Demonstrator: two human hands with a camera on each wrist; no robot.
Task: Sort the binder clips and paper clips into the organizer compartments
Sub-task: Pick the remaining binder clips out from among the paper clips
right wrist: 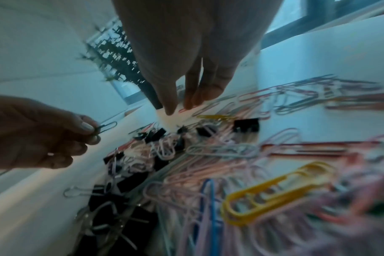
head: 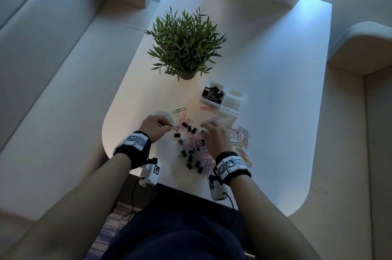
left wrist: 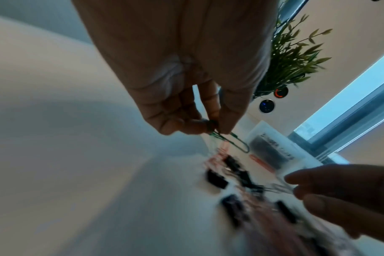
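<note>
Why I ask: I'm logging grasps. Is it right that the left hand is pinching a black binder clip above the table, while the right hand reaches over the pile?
Not quite. The left hand pinches a green paper clip, not a binder clip; the left wrist view shows it. The right hand does reach over the pile.

1. Bare tabletop [head: 275, 132] at 3 o'clock of the clip pile [head: 197, 147]: open passage.
2. Potted plant [head: 184, 45] at 12 o'clock; leaves overhang the far approach.
3. Organizer [head: 222, 96] at 1 o'clock, loose paper clips [head: 220, 114] just before it.
4. Bare strip at 9 o'clock, beyond the left hand [head: 156, 126].
</note>
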